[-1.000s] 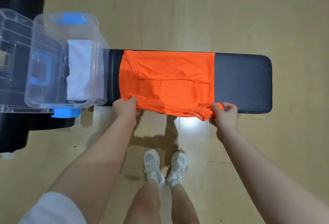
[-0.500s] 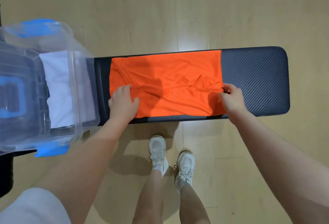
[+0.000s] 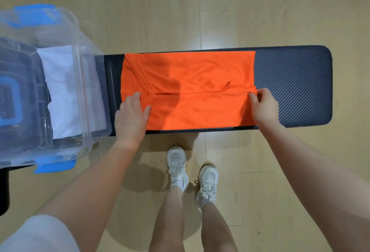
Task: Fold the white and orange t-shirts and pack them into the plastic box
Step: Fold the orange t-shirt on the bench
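On the dark padded bench lies the orange t-shirt, partly folded. At its box-side end the left hand presses flat with straight fingers; at the opposite end the right hand pinches the folded edge. Beside the bench's end, the clear plastic box holds the folded white t-shirt.

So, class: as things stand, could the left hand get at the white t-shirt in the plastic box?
Probably yes: the left hand lies beside the plastic box, which shows no lid over the white t-shirt.
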